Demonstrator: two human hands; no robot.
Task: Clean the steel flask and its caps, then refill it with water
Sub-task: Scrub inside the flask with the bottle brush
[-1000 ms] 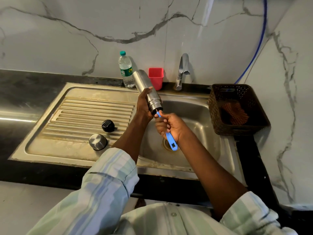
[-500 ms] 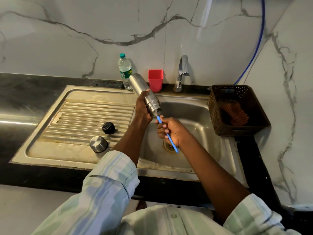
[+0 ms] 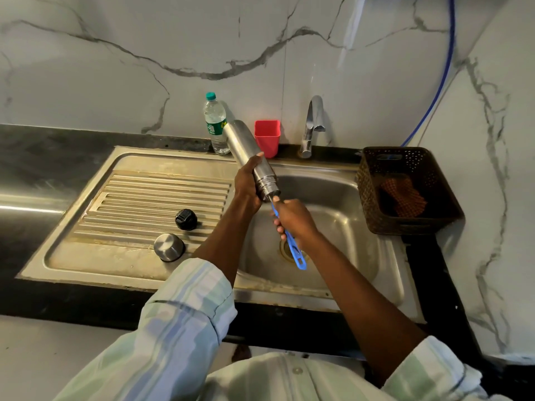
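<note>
My left hand (image 3: 247,183) grips the steel flask (image 3: 249,153) near its neck and holds it tilted over the sink basin (image 3: 341,227), mouth pointing down toward me. My right hand (image 3: 293,218) grips the blue handle of a bottle brush (image 3: 296,256); the brush end is hidden inside the flask's mouth. A black inner cap (image 3: 186,219) and a steel outer cap (image 3: 169,247) stand on the ribbed drainboard (image 3: 130,204) to the left.
A plastic water bottle (image 3: 215,124) and a red cup (image 3: 267,137) stand at the back by the tap (image 3: 312,125). A dark woven basket (image 3: 405,189) with a cloth sits right of the basin. Black counter surrounds the sink.
My right hand has pushed the brush back up into the flask after drawing it out a little. The flask stays tilted in my left hand.
</note>
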